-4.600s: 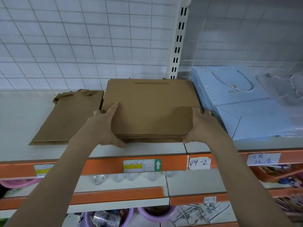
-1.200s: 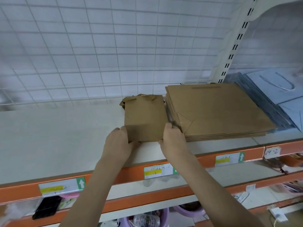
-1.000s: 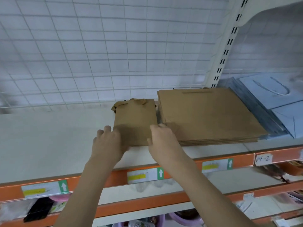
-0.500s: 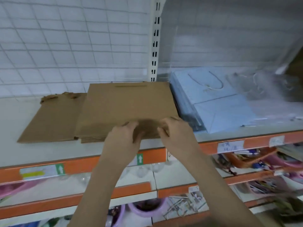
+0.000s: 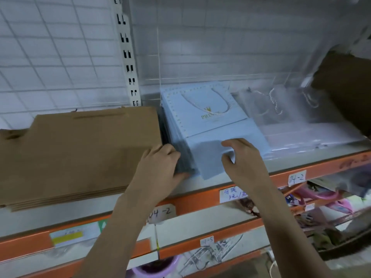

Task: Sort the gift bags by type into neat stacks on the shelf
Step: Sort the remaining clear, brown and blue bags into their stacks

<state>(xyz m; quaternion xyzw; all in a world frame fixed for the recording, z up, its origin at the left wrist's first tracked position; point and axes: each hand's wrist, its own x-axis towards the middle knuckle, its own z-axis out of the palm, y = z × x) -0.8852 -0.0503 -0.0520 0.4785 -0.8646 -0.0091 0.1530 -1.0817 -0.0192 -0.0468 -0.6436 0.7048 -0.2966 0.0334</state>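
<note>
A stack of light blue gift bags [image 5: 210, 125] with white cord handles lies flat on the shelf [image 5: 301, 159], right of a clear divider. My left hand [image 5: 160, 167] grips the stack's front left corner, fingers along its side and thumb at the front. My right hand [image 5: 243, 159] holds the stack's front edge, fingers on top and thumb underneath. To the left lies a neat stack of large brown paper bags [image 5: 80, 147]. A smaller brown bag [image 5: 10, 133] peeks out at the far left.
Clear plastic bags with cord handles [image 5: 297, 119] lie right of the blue stack. A brown object [image 5: 345, 87] hangs in at the upper right. White wire grid and an upright post [image 5: 128, 57] back the shelf. Lower shelves hold purple tubs and pink goods.
Both hands left the large brown stack and moved right onto the blue stack. Earlier they squared the small brown bags, then the large ones. My view swung right.
</note>
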